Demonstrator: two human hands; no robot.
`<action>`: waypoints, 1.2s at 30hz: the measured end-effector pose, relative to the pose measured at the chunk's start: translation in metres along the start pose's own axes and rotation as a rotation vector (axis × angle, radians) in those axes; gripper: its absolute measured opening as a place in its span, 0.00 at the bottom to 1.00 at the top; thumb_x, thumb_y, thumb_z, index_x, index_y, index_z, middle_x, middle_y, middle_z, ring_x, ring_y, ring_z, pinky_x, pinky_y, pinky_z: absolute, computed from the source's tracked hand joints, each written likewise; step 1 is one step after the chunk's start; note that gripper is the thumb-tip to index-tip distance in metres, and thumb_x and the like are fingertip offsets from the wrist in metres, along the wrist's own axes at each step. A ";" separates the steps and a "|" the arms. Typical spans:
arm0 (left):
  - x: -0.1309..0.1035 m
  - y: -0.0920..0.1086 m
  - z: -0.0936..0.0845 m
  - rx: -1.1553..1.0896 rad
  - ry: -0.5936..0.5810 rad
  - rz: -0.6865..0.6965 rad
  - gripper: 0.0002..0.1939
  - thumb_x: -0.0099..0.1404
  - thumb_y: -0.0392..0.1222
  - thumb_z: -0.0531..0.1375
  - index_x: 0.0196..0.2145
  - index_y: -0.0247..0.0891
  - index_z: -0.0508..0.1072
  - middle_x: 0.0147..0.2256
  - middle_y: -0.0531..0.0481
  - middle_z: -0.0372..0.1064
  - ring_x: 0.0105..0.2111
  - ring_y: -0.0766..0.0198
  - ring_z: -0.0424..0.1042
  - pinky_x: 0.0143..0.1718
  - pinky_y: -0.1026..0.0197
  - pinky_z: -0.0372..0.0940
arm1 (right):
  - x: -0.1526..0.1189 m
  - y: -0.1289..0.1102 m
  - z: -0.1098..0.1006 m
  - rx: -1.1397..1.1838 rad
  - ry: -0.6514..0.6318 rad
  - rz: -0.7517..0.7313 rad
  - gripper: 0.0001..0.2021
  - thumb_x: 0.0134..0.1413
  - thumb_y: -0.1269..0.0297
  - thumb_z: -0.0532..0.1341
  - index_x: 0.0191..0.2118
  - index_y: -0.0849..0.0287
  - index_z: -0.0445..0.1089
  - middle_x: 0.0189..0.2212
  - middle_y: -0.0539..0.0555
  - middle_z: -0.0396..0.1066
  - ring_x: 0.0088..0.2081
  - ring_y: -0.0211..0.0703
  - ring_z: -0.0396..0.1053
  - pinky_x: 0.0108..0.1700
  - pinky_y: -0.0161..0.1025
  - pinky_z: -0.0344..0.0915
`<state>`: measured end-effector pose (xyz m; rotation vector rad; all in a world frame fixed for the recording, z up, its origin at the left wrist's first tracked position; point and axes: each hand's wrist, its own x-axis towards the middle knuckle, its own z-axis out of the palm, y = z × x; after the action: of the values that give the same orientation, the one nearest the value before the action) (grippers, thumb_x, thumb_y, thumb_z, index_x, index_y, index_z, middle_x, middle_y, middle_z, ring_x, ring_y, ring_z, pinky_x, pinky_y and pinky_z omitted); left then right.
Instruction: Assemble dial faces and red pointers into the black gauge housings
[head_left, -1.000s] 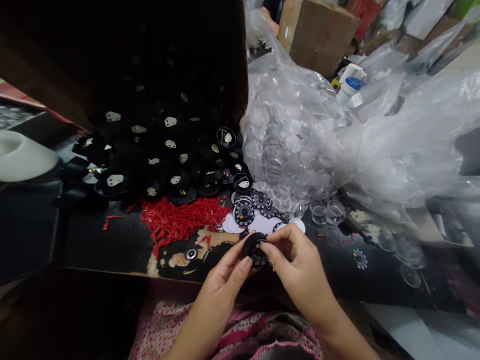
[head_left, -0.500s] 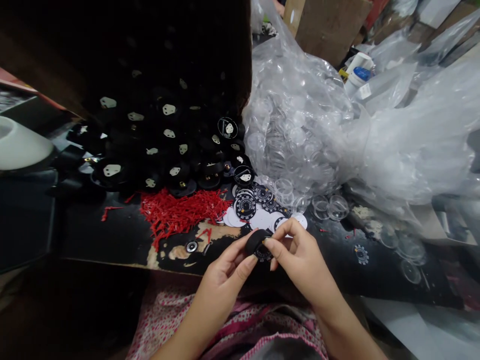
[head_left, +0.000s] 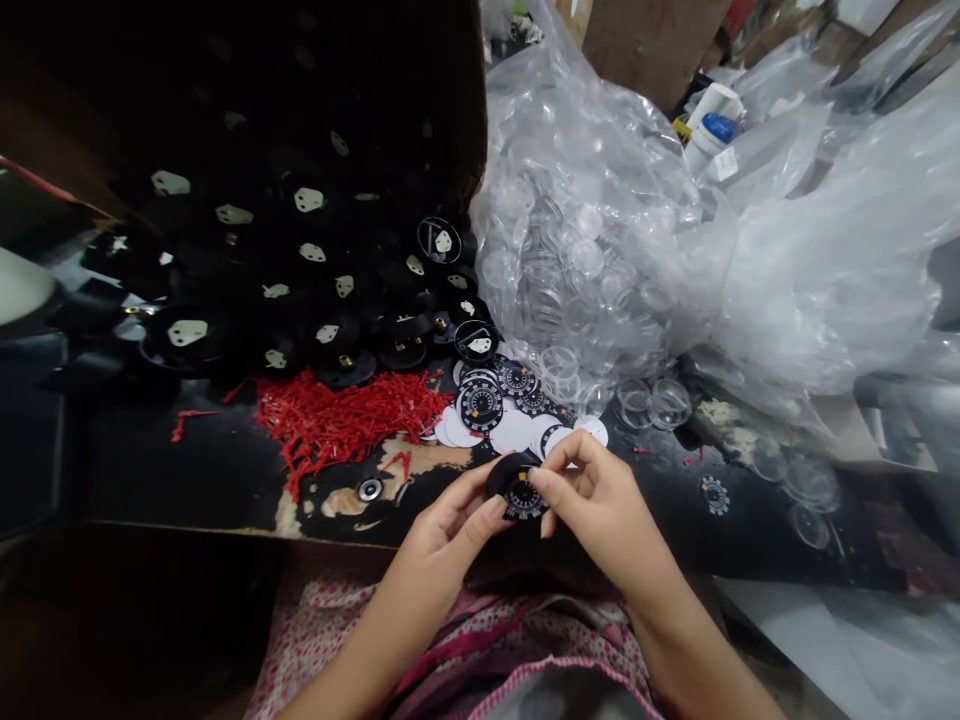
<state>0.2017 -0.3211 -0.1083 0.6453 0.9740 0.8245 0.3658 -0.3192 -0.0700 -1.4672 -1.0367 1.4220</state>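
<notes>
My left hand [head_left: 454,525] is closed around a black round gauge housing [head_left: 501,472], thumb on its near edge. A black dial face [head_left: 523,497] with white markings and an orange patch lies over or against the housing's front. My right hand [head_left: 596,500] pinches the dial face at its right side between thumb and fingers; whether it is seated cannot be made out. Just beyond my hands is a heap of loose dial faces [head_left: 480,402], some showing white backs. To its left lies a pile of thin red pointers [head_left: 345,420].
Several black housings [head_left: 187,335] with pale metal plates fill a dark box at the back left. A plastic bag [head_left: 570,240] of clear round covers stands behind the dials, with loose covers [head_left: 667,405] beside it. A small metal ring [head_left: 370,489] lies near the table's front edge.
The housing and dial face have turned so more of the dial shows towards me. Both hands keep their grip. The whole view has shifted slightly.
</notes>
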 end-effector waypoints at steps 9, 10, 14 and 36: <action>-0.002 0.001 0.004 -0.179 -0.002 -0.045 0.11 0.66 0.46 0.63 0.46 0.44 0.77 0.49 0.51 0.76 0.49 0.60 0.74 0.50 0.61 0.69 | -0.005 -0.006 -0.009 -0.025 0.058 -0.022 0.09 0.56 0.60 0.64 0.32 0.56 0.65 0.26 0.44 0.64 0.22 0.32 0.66 0.26 0.32 0.64; -0.002 0.000 0.003 -0.148 -0.016 -0.046 0.12 0.66 0.46 0.63 0.47 0.45 0.76 0.50 0.51 0.75 0.50 0.59 0.73 0.51 0.61 0.69 | -0.007 -0.008 -0.005 -0.079 0.043 -0.025 0.08 0.57 0.61 0.64 0.32 0.56 0.65 0.26 0.44 0.65 0.22 0.32 0.66 0.27 0.32 0.64; -0.004 -0.003 -0.002 -0.039 -0.032 -0.012 0.17 0.66 0.47 0.63 0.52 0.47 0.72 0.52 0.51 0.74 0.54 0.57 0.71 0.56 0.58 0.65 | -0.006 -0.011 0.009 -0.234 0.046 -0.050 0.06 0.57 0.64 0.64 0.33 0.56 0.64 0.24 0.44 0.65 0.24 0.33 0.66 0.28 0.32 0.63; -0.004 0.000 -0.001 0.120 -0.001 0.118 0.09 0.63 0.42 0.64 0.42 0.45 0.72 0.40 0.55 0.78 0.45 0.64 0.76 0.46 0.67 0.68 | -0.003 -0.004 0.008 -0.147 -0.017 0.035 0.08 0.58 0.63 0.63 0.31 0.56 0.63 0.24 0.44 0.67 0.23 0.34 0.70 0.27 0.32 0.65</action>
<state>0.1998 -0.3243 -0.1066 0.8128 0.9969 0.8739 0.3579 -0.3211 -0.0653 -1.5874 -1.1521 1.4097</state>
